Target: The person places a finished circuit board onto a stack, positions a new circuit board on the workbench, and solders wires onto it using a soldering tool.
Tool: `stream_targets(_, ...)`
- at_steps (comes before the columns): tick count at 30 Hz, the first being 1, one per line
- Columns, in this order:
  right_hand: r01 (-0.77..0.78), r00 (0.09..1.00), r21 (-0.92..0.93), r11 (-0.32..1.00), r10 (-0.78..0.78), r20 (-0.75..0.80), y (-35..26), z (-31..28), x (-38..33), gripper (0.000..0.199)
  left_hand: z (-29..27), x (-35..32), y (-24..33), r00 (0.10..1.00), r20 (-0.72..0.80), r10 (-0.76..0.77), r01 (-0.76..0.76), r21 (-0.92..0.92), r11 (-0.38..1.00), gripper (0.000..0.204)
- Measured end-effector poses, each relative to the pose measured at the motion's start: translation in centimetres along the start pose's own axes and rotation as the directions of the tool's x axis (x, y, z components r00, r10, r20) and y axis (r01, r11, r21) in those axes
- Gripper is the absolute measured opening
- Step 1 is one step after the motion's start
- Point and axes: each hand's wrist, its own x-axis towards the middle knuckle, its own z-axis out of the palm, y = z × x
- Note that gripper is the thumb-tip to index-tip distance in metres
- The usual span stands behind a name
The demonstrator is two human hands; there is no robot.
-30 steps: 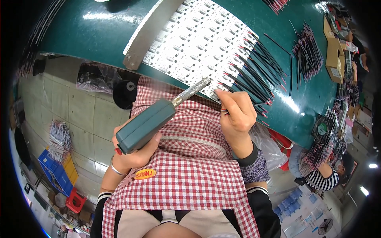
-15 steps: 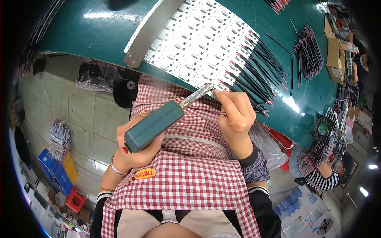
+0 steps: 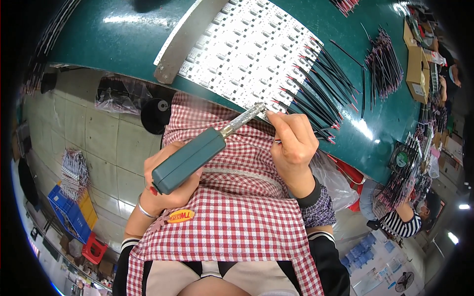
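Note:
My left hand (image 3: 170, 185) is closed around the dark green handle of a soldering gun (image 3: 190, 160). Its metal tip reaches the near corner of a white circuit board sheet (image 3: 247, 54), which carries rows of small components. Just right of the tip, my right hand (image 3: 296, 140) is closed in a pinch at the board's edge. A thin wire seems to be in the pinch, its end showing below the fingers and the rest hidden. Several black and red wires (image 3: 316, 93) fan out from the board's right edge.
A grey metal bar (image 3: 190, 42) lies across the board's left side on the green table (image 3: 123, 37). To the right are a bundle of wires (image 3: 384, 64) and a cardboard box (image 3: 417, 74). A small black fan (image 3: 401, 157) stands at the table's right edge, near another person in stripes (image 3: 402, 224).
The soldering gun and my left hand have shifted slightly down and left, the tip staying near the board corner. My right hand has hardly moved.

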Motion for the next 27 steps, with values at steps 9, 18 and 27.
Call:
stream_targets(9, 0.006, 1.0, 0.014, 1.0, -0.005, -0.017, 0.52, 0.2, -0.1, 0.047, -0.08, 0.41, -0.14, 0.997, 0.022, 0.08, -0.081, 0.044, 0.996, 0.022)
stream_targets(18, 0.025, 1.0, -0.001, 1.0, -0.025, -0.005, 0.43, 0.2, -0.03, 0.048, 0.07, 0.17, -0.27, 1.0, 0.025, 0.0, 0.0, -0.002, 1.0, 0.02)
stream_targets(27, 0.008, 1.0, 0.021, 1.0, -0.008, -0.006, 0.62, 0.19, -0.06, 0.047, -0.12, -0.27, -0.54, 0.997, 0.015, 0.074, -0.074, 0.063, 0.995, 0.018)
